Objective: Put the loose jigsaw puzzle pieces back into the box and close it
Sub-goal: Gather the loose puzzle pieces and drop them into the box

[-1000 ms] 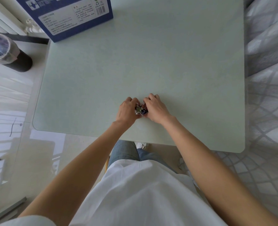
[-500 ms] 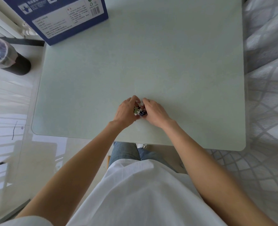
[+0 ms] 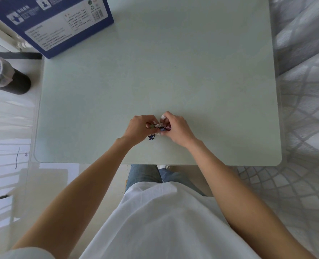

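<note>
**Last pieces gathered near the table's front edge**

At lower centre of the frame, a small clump of pieces (image 3: 159, 127) is pinched between the two hands. The left hand (image 3: 139, 128) is curled round the clump's left side; the right hand (image 3: 176, 128) is curled round its right side, thumb and fingertips closed on it. One dark blue piece (image 3: 151, 137) is seen lying loose on the table (image 3: 192, 71), just below the clump and beside the left hand; whether it is touched by a finger cannot be told.

No other loose pieces are made out on the table. The box (image 3: 61, 21) is found at the upper left of the frame, on the table's far corner, well apart from the hands; only a printed blue side is shown, so whether it is open cannot be told. A bin (image 3: 4, 75) is seen on the floor at far left.

The step in hand is judged to be gathering. Next, the stray blue piece would need to be picked up, the handful carried across the table to the upper left, dropped into the box, and the box closed. A firm hold is called for, since small pieces may easily be dropped on the way.
</note>
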Motion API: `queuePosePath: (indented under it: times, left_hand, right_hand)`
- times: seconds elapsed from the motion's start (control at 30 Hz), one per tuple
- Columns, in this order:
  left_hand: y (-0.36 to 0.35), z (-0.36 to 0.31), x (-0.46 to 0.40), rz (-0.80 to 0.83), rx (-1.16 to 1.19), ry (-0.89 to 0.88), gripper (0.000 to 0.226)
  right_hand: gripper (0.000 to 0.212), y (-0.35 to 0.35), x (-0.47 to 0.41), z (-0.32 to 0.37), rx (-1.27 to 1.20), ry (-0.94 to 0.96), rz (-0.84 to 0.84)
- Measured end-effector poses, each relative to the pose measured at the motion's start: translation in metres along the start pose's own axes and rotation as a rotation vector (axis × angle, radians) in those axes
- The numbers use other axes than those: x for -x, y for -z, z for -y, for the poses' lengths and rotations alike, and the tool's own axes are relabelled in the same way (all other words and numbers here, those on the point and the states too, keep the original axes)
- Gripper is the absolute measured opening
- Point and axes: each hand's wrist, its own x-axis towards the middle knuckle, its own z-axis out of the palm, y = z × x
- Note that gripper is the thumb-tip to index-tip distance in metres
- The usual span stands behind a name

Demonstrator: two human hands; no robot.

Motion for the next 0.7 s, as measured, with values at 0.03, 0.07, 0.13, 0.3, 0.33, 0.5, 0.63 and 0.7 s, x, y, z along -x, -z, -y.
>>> queuePosePath:
  times: [0.03,0.07,0.13,0.3,0.33,0.5,0.63,0.7]
  left_hand:
    - [0.0,0.001,0.0,-0.007,0.011,-0.004,0.017]
    - [0.0,0.001,0.001,-0.015,0.02,-0.01,0.016]
    - [0.002,0.003,0.002,-0.046,0.049,-0.017,0.013]
    - [0.014,0.008,0.011,-0.127,0.106,0.002,0.012]
    - [0.014,0.009,0.014,-0.107,0.088,0.019,0.014]
    - [-0.006,0.012,0.025,-0.062,0.002,0.113,0.031]
    - [-0.012,0.011,0.026,-0.101,-0.053,0.084,0.037]
    - [-0.013,0.012,0.026,-0.105,-0.117,0.066,0.04]
  right_hand:
    - [0.034,0.001,0.0,-0.002,-0.025,-0.013,-0.004]
    - [0.031,0.002,0.0,-0.003,-0.06,-0.027,-0.008]
    - [0.025,0.005,0.0,-0.005,-0.132,-0.053,-0.028]
    - [0.023,0.017,0.003,-0.011,-0.337,-0.163,-0.08]
    - [0.025,0.019,0.004,-0.013,-0.366,-0.184,-0.087]
    - [0.035,0.012,0.009,-0.008,-0.271,-0.215,-0.066]
    - [0.038,0.013,0.012,-0.006,-0.296,-0.24,-0.101]
    - [0.04,0.012,0.016,-0.008,-0.273,-0.255,-0.101]
